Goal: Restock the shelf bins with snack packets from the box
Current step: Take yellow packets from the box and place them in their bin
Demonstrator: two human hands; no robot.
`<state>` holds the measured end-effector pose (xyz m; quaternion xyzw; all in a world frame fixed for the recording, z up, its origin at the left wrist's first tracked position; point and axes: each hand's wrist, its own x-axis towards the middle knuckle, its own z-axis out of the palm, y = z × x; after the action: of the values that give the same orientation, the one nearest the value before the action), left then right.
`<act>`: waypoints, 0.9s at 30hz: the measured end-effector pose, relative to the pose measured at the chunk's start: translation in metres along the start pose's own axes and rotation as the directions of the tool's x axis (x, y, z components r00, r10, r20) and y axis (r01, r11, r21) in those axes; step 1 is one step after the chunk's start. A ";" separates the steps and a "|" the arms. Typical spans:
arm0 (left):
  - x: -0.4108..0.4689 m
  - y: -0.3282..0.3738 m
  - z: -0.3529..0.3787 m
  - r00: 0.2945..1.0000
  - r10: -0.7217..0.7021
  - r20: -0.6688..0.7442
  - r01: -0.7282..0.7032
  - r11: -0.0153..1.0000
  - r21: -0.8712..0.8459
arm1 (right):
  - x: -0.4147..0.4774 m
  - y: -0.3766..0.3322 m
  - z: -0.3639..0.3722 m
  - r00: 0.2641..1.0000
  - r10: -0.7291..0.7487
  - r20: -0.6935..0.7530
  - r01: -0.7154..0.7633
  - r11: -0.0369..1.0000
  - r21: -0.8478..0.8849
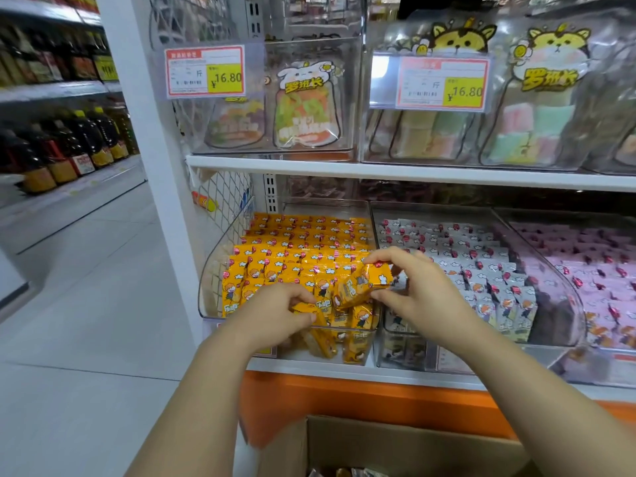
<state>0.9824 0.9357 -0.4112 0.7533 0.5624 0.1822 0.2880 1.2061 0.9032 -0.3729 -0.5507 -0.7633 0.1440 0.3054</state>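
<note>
A clear shelf bin (213, 270) on the lower shelf holds rows of yellow snack packets (296, 249). My right hand (416, 290) grips a small stack of yellow packets (364, 284) over the bin's front right corner. My left hand (278, 311) pinches another yellow packet (321, 330) at the bin's front edge. The open cardboard box (378, 445) stands below the shelf at the bottom of the view, and a few packets show inside it.
Clear bins to the right hold grey-white packets (475, 270) and pink packets (592, 270). The upper shelf carries clear bins of candy bags with price tags (206, 72). An aisle floor (86, 304) and bottle shelves (62, 146) lie to the left.
</note>
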 end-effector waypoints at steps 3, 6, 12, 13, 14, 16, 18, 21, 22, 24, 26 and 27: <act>-0.003 -0.002 -0.004 1.000 -0.002 -0.017 0.001 0.998 -0.069 | 0.002 -0.001 -0.005 0.999 0.026 0.021 -0.027 0.996 0.089; -0.006 -0.004 -0.010 0.998 0.020 -0.060 -0.025 0.995 -0.094 | 0.004 -0.002 -0.011 0.992 0.064 0.107 -0.085 0.974 0.210; -0.010 -0.002 -0.026 0.987 0.027 -0.160 -0.054 0.984 -0.167 | 0.012 -0.006 -0.012 0.995 0.018 0.094 -0.040 0.970 0.239; -0.011 -0.003 -0.028 0.987 0.019 -0.159 -0.048 0.983 -0.178 | 0.013 -0.008 -0.011 0.998 0.007 0.070 -0.020 0.980 0.196; -0.012 -0.004 -0.029 0.987 0.017 -0.157 -0.048 0.979 -0.196 | 0.013 -0.010 -0.010 0.998 -0.005 0.056 -0.004 0.987 0.161; -0.015 -0.005 -0.031 0.988 0.009 -0.152 -0.044 0.973 -0.227 | 0.015 -0.013 -0.006 0.999 -0.011 0.041 0.005 0.991 0.131; -0.017 -0.008 -0.032 0.990 -0.008 -0.144 -0.028 0.970 -0.241 | 0.018 -0.014 0.000 1.000 0.004 0.022 -0.007 0.988 0.156; -0.016 -0.011 -0.033 0.990 -0.024 -0.140 -0.012 0.968 -0.249 | 0.023 -0.013 0.009 1.000 0.013 0.002 -0.013 0.993 0.116; -0.016 -0.010 -0.032 0.991 -0.013 -0.134 -0.019 0.971 -0.237 | 0.024 -0.013 0.012 1.000 0.009 0.008 -0.010 0.997 0.079; -0.015 -0.005 -0.027 0.992 0.020 -0.123 -0.046 0.975 -0.218 | 0.026 -0.011 0.017 0.999 0.006 0.036 -0.006 1.000 0.009; -0.014 0.003 -0.021 0.989 0.064 -0.134 -0.087 0.980 -0.179 | 0.029 -0.007 0.025 0.998 0.007 0.067 -0.003 0.998 -0.062; -0.012 0.005 -0.017 0.985 0.090 -0.146 -0.111 0.984 -0.141 | 0.029 -0.006 0.028 0.997 0.008 0.075 -0.001 0.996 -0.093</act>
<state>0.9722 0.9268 -0.3939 0.7426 0.5274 0.2901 0.2938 1.1781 0.9316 -0.3818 -0.5605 -0.7788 0.1295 0.2502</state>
